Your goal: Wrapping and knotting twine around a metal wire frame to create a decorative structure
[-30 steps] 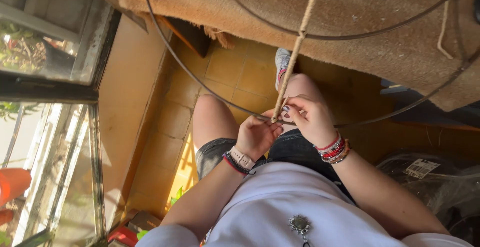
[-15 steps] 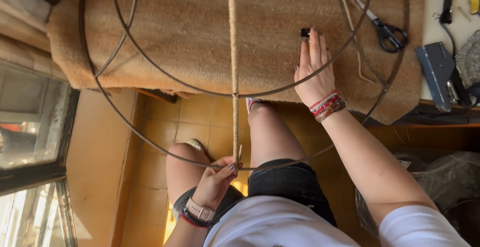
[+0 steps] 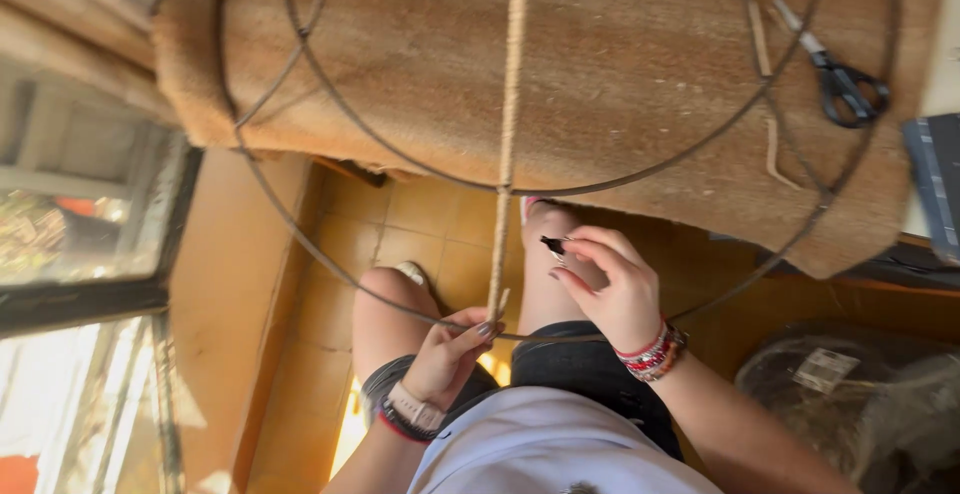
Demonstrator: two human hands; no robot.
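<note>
- Burlap-covered table behind a dark wire frame.
- Left hand pinches taut jute cord at frame's lower ring.
- Right hand, beside cord, pinches a small black clip.

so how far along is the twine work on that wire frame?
Done: one twine strand runs taut across the wire frame. In hand: left hand pinches its end at the outer ring; right hand holds a small black clip. Left: the rest of the frame is bare; scissors lie unused.
</note>
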